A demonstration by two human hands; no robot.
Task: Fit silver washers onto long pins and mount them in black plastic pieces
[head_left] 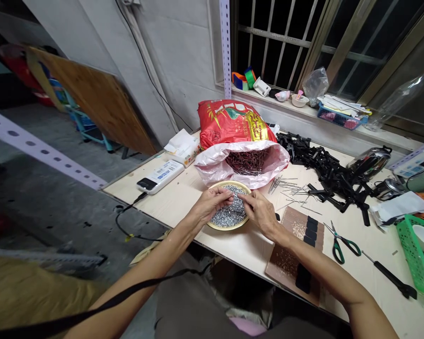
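Observation:
A yellowish bowl full of small shiny metal pieces stands near the table's front edge. Over its left part is my left hand, thumb and fingers pinched together. My right hand is at the bowl's right side, also in a pinch, its fingertips close to those of the left. Something small and thin shows between the two hands, too small to name. Behind the bowl lies an open red and white bag with many dark reddish screws or rods inside.
Loose metal rods and a heap of black parts lie right of the bag. Further right are a brown board, scissors, a screwdriver and a green basket. At left stand a white device and tissues.

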